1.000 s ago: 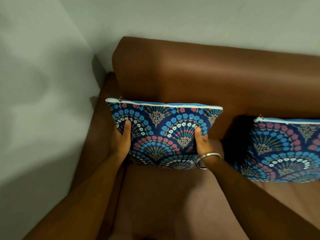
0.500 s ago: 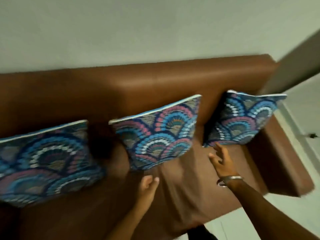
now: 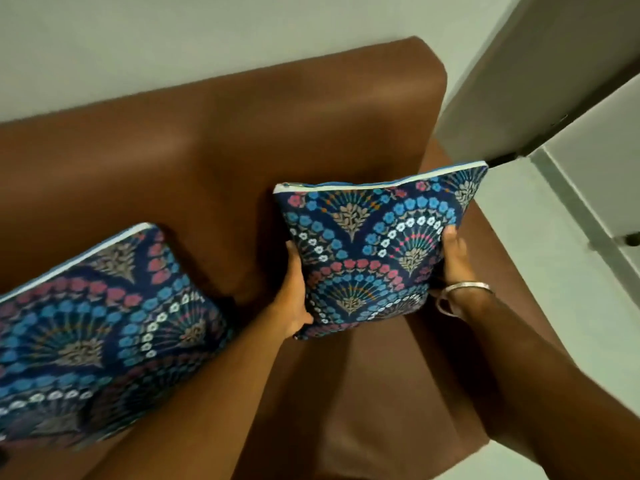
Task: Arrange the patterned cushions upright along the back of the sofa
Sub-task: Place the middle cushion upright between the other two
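A dark blue cushion with pink, blue and white fan patterns stands upright against the brown sofa back at the sofa's right end. My left hand grips its left edge and my right hand, a metal bangle on the wrist, grips its right edge. A second cushion with the same pattern leans upright against the back to the left, untouched.
The sofa's right armrest sits just beyond the held cushion. A pale wall runs behind the sofa. Right of the sofa lie a light tiled floor and a door or panel edge.
I have turned from the sofa's left end to its right end. My hands let go of the left cushion, reached across, and now hold the rightmost cushion by both sides.
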### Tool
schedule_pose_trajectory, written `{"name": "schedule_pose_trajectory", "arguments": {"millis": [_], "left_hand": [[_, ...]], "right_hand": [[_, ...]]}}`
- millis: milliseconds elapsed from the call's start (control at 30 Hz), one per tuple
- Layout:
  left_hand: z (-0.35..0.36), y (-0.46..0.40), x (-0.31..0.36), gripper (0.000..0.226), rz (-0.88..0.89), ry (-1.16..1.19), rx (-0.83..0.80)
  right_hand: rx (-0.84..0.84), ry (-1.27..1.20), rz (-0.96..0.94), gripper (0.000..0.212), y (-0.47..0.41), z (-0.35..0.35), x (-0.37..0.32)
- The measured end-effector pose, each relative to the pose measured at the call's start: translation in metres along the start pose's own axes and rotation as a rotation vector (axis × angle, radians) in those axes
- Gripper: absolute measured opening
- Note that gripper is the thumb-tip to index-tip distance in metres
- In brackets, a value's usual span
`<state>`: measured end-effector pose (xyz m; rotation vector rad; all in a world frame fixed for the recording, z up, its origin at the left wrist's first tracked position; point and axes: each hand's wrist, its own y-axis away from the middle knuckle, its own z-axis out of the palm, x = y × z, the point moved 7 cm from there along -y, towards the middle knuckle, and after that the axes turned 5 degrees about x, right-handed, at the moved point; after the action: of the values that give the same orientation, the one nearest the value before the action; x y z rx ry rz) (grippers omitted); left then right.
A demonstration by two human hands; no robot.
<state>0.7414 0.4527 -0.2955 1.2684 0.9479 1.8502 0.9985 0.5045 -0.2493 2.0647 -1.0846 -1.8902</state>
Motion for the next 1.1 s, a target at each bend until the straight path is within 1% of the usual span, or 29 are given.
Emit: {"name": "schedule_pose_trajectory", "arguments": {"millis": [67, 100, 133, 167, 200, 333, 400, 500, 567, 600, 667, 700, 767, 800, 833, 867, 900, 933, 967, 1000, 1033, 1100], "left_hand": [[0.005, -0.003, -0.004, 0.116, 0.032, 0.074, 0.022], [0.008, -0.001, -0.006, 0.107, 0.059, 0.111, 0.03], [0.009, 0.001, -0.009, 0.099, 0.091, 0.151, 0.036], [0.01, 0.003, -0.01, 0.093, 0.127, 0.185, 0.041], [0.013, 0.004, -0.01, 0.089, 0.159, 0.212, 0.044], [0.027, -0.007, -0.001, 0.088, 0.185, 0.258, 0.077], [0.026, -0.014, 0.002, 0.088, 0.171, 0.273, 0.085], [0.003, -0.003, -0.005, 0.09, 0.18, 0.197, 0.093], [-0.028, 0.018, -0.022, 0.076, 0.22, 0.048, 0.169], [-0.046, 0.033, -0.035, 0.068, 0.232, -0.019, 0.191], [-0.097, 0.06, -0.082, 0.058, 0.179, -0.054, 0.246], [-0.129, 0.076, -0.111, 0.053, 0.131, -0.056, 0.294], [-0.205, 0.111, -0.163, 0.041, 0.026, -0.035, 0.453], [-0.246, 0.13, -0.177, 0.041, -0.009, -0.039, 0.587], [-0.286, 0.149, -0.177, 0.043, 0.01, -0.011, 0.708], [-0.322, 0.169, -0.165, 0.046, 0.077, 0.039, 0.807], [-0.356, 0.186, -0.145, 0.049, 0.186, 0.078, 0.89], [-0.381, 0.198, -0.12, 0.052, 0.318, 0.105, 0.91], [-0.395, 0.206, -0.091, 0.055, 0.436, 0.133, 0.849], [-0.405, 0.211, -0.065, 0.059, 0.512, 0.136, 0.794], [-0.409, 0.213, -0.043, 0.065, 0.531, 0.149, 0.748], [-0.406, 0.21, -0.019, 0.074, 0.554, 0.189, 0.627]], "right_hand": [[-0.036, -0.021, -0.03, 0.073, -0.004, 0.001, 0.0], [-0.045, -0.032, -0.058, 0.067, -0.006, 0.0, 0.0], [-0.048, -0.018, -0.092, 0.055, -0.006, -0.001, -0.001], [-0.059, 0.009, -0.136, 0.043, -0.007, -0.001, -0.002], [-0.069, 0.026, -0.178, 0.037, -0.007, -0.001, -0.003], [-0.044, 0.006, -0.265, 0.028, -0.015, 0.001, -0.001], [-0.016, -0.004, -0.254, 0.035, -0.015, 0.003, 0.002], [0.079, -0.01, -0.271, 0.066, 0.009, 0.002, 0.01], [0.097, 0.067, -0.252, 0.07, 0.045, 0.009, 0.031], [0.07, 0.146, -0.232, 0.071, 0.067, 0.02, 0.048], [-0.054, 0.284, -0.155, 0.076, 0.117, 0.054, 0.092], [-0.152, 0.332, -0.12, 0.076, 0.145, 0.078, 0.111], [-0.371, 0.398, -0.096, 0.072, 0.197, 0.131, 0.131], [-0.453, 0.414, -0.094, 0.071, 0.214, 0.157, 0.133], [-0.493, 0.414, -0.093, 0.071, 0.223, 0.181, 0.129], [-0.496, 0.398, -0.09, 0.071, 0.228, 0.203, 0.121], [-0.477, 0.374, -0.084, 0.071, 0.227, 0.224, 0.112], [-0.458, 0.338, -0.065, 0.071, 0.224, 0.243, 0.103], [-0.463, 0.287, -0.039, 0.071, 0.22, 0.261, 0.098], [-0.492, 0.243, -0.011, 0.073, 0.216, 0.278, 0.095], [-0.531, 0.221, 0.008, 0.076, 0.215, 0.293, 0.095], [-0.583, 0.245, 0.024, 0.094, 0.217, 0.311, 0.102]]}}
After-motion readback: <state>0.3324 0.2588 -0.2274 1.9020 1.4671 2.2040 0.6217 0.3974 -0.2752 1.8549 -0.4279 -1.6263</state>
